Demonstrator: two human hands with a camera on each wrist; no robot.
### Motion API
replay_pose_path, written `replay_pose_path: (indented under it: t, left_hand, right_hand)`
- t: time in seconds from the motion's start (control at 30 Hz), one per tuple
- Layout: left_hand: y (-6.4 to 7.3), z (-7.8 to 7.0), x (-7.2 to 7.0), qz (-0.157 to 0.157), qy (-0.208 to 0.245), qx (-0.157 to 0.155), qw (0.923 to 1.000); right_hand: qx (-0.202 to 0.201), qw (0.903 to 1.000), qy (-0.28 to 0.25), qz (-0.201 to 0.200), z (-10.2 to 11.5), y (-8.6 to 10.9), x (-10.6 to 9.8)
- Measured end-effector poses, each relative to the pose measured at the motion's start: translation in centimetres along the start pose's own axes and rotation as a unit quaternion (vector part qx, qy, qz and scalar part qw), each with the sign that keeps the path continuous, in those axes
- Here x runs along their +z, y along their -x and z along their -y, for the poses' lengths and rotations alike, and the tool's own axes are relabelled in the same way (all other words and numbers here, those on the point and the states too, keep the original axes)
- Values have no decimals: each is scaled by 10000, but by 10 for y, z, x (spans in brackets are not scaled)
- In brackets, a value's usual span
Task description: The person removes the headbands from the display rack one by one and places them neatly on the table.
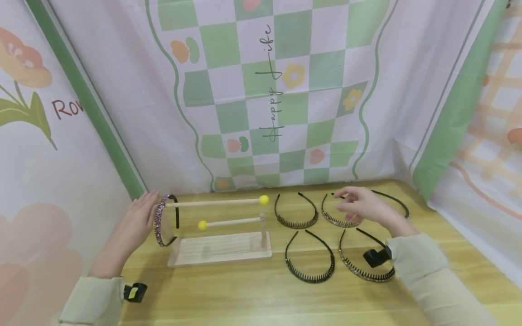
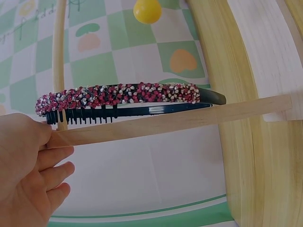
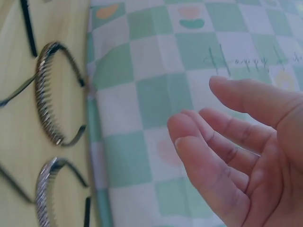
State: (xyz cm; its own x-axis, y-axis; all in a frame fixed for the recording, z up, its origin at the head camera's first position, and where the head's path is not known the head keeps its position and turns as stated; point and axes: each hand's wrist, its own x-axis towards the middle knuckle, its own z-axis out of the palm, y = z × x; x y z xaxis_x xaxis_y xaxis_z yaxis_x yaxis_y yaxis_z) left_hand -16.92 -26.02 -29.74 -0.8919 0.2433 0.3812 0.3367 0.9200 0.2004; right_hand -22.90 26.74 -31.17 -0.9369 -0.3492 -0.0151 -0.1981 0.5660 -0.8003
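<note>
A wooden stand (image 1: 220, 250) has two rods, each tipped with a yellow ball. On its upper rod (image 1: 220, 202) hangs a toothed headband (image 2: 118, 94) crusted with pink and silver stones, near the left post. My left hand (image 1: 136, 219) grips the top of that post (image 2: 142, 130), thumb and fingers at its end beside the headband. Over the back right of the table my right hand (image 1: 360, 206) hovers with fingers loosely bent and nothing in them. In the right wrist view, a brown headband (image 3: 43, 94) and a silvery headband (image 3: 41, 194) lie to the left of this hand (image 3: 236, 161).
Several toothed headbands lie on the wooden table (image 1: 228, 294), among them a back left one (image 1: 297, 225), a front left one (image 1: 311, 277) and a front right one (image 1: 360, 271). A checkered cloth (image 1: 285, 113) hangs behind the table. Printed curtains (image 1: 45, 158) close off the sides.
</note>
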Motion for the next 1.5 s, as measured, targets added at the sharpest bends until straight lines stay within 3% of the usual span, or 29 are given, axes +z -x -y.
replay_pose_path:
  t: [0.63,1.2,1.5]
  left_hand:
    - [-2,2,1,-104,-23,49,9999]
    - [-2,1,1,-97,3,72,9999]
    - [-1,1,1,-69,68,26,10000]
  right_hand:
    - [-546,9978,371,-113,88,-45,15]
    - [-998,9943,360,113,153,-74,50]
    - [-1290,9901,380,394,188,-85,79]
